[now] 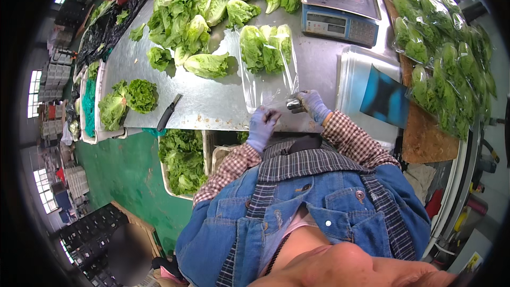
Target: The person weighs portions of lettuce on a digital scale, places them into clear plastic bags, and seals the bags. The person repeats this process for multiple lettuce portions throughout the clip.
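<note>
A clear plastic bag [269, 85] lies on the steel table before me, with several heads of green lettuce [266, 48] in its far end. My left hand [261, 129], in a bluish glove, is at the near left corner of the bag. Its fingers are curled, and I cannot tell whether they pinch the plastic. Gloved the same way, my right hand [314, 105] grips a small black and silvery object [294, 103] beside the bag's near right corner. What that object is cannot be made out.
Loose lettuce [199, 16] is heaped at the far side. A digital scale [338, 20] stands far right, before flat plastic bags [350, 83] and a blue sheet [384, 97]. Bagged lettuce [442, 59] covers the right board. A knife [169, 113] lies left; a lettuce crate [183, 163] stands below.
</note>
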`<state>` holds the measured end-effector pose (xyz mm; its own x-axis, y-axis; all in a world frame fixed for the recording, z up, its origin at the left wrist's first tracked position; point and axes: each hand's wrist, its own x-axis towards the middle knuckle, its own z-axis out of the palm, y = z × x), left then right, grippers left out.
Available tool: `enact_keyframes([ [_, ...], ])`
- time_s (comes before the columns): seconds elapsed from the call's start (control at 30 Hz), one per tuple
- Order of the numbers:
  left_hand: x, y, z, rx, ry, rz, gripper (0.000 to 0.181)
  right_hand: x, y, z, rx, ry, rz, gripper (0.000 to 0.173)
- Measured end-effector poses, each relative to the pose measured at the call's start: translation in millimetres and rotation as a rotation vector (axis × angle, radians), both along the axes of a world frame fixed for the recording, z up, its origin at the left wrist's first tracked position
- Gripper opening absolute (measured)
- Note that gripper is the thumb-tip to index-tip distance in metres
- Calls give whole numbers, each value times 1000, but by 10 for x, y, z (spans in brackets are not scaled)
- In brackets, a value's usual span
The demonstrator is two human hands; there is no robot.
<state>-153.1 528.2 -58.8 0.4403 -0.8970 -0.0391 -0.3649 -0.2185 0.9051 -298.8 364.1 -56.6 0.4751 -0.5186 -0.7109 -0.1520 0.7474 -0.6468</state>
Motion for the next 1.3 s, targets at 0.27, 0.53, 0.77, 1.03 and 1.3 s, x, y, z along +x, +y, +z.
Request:
enact_keyframes([
  [0.27, -167, -763, -20, 115, -250, -83, 15, 57, 76, -131, -361, 130, 77, 21],
  [0.53, -24, -490, 181, -29, -567, -404, 14, 14, -101, -820, -92, -96, -80, 25],
  [0.77, 1052, 2165, -123, 1174, -561, -581, 55, -258, -244, 420, -307, 291, 280, 27],
  [1.03, 996, 932, -23, 354, -631, 79, 47, -181, -443, 8, -1465, 544, 543, 62],
  [1.3, 1431, -574, 16, -73, -804, -213, 35, 16, -544, 0, -1282, 134, 303, 13],
])
